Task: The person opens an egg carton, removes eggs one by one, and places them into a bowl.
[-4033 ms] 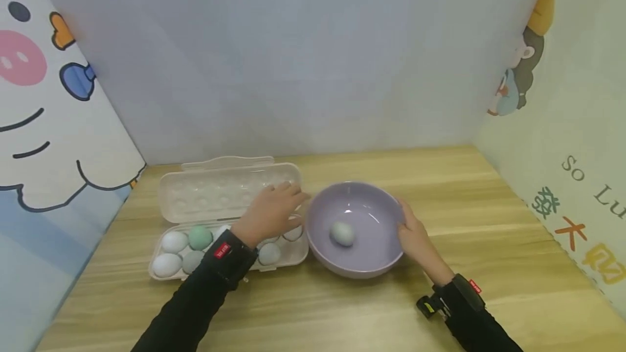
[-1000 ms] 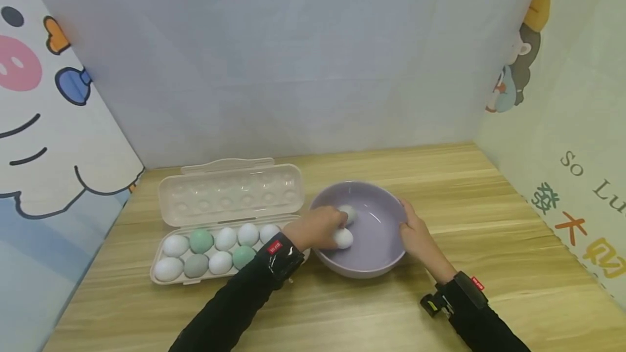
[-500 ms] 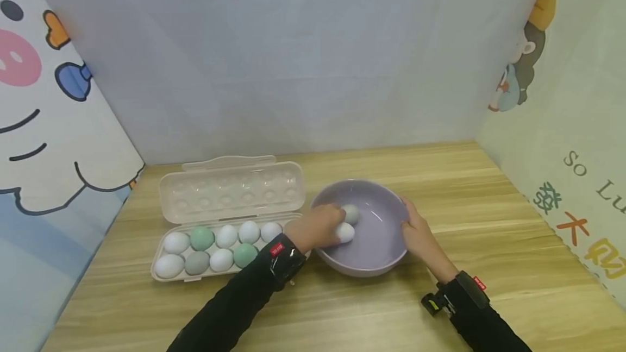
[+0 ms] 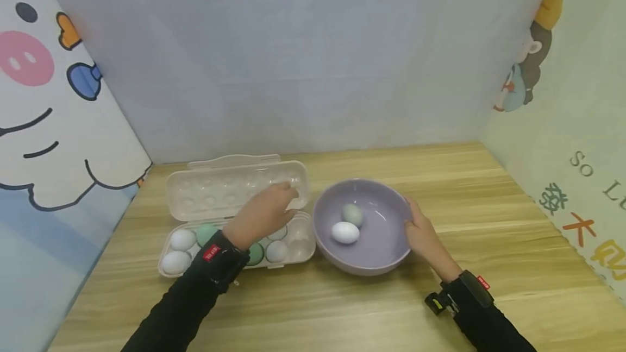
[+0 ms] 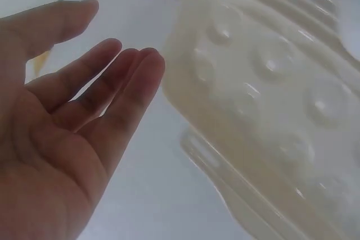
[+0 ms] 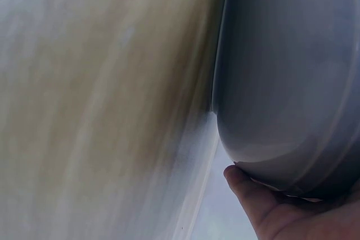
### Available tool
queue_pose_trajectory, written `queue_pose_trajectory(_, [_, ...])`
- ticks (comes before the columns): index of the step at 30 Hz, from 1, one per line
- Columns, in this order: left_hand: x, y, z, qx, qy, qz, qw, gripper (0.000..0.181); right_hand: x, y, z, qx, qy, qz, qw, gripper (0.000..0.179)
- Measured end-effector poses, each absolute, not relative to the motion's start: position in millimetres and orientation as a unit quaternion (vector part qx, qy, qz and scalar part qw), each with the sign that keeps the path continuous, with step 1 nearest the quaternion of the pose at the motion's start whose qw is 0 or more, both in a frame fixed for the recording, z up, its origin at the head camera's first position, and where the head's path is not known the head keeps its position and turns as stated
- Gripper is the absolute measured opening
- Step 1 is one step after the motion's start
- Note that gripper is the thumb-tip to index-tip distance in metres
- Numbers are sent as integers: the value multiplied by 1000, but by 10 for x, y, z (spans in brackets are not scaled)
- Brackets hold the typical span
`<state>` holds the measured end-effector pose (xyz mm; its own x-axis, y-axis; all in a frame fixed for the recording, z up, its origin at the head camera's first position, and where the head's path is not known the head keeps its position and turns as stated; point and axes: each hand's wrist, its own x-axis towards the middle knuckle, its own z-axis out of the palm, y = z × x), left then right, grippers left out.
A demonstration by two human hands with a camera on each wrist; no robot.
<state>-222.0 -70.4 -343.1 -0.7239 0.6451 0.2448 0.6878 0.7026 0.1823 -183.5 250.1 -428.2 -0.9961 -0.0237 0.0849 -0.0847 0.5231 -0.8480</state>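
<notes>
Before a pale backdrop [image 4: 303,69], the wooden bench [image 4: 440,183] carries a part-full egg carton [image 4: 205,200] and, just right of it, a bowl [image 4: 386,235] holding two eggs [image 4: 345,233], its rim best steadied by the right hand's [image 4: 423,235] clamped fingers while the left hand [image 4: 264,213], empty, thumb and fingers apart above the carton, should pinch gently.

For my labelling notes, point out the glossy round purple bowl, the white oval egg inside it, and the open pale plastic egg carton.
Glossy round purple bowl [image 4: 379,243]: head view, bare inner surface.
White oval egg [image 4: 345,233]: head view, upper surface.
Open pale plastic egg carton [image 4: 220,193]: head view, lid's inside.
</notes>
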Motion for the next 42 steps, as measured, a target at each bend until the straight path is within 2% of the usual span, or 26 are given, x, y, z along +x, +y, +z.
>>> queue_pose_trajectory(5, [-2187,-981,-3540,-367,-921,-99,79,22,-1822,2511,-4247,29,-875,482,31,55])
queue_pose_trajectory(9, [-2196,-1053,-3671,-353,-931,-81,46,19,-1818,2504,-4232,25,-875,483,29,55])
queue_pose_trajectory(15, [-2265,-1019,-3804,-313,-947,-74,-14,20,-1819,2479,-4239,29,-875,483,29,54])
queue_pose_trajectory(22, [-2350,-943,-3878,-304,-950,-63,-23,23,-1826,2482,-4252,28,-875,482,27,55])
queue_pose_trajectory(32, [-2371,-895,-3795,-289,-948,-108,-80,20,-1813,2479,-4229,26,-873,486,29,54])
queue_pose_trajectory(36, [-2344,-882,-3707,-310,-939,-138,-52,18,-1821,2481,-4250,30,-874,485,29,54])
queue_pose_trajectory(42, [-2337,-754,-3585,-380,-908,-179,16,44,-1829,2480,-4256,28,-872,487,29,55])
